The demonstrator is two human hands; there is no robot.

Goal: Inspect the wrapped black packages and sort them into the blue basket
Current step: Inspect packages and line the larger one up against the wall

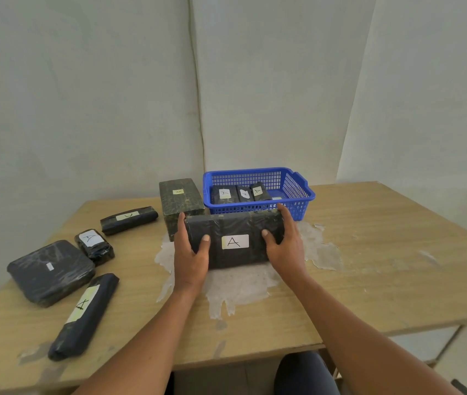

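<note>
While both hands grip the labelled package by its ends, it hides the brick base; basket behind.

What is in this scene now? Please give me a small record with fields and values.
held: black package with label "A", left hand and right hand on its ends
basket: blue basket, three labelled packages inside
beside basket: tall package
table left side: four more packages
</note>
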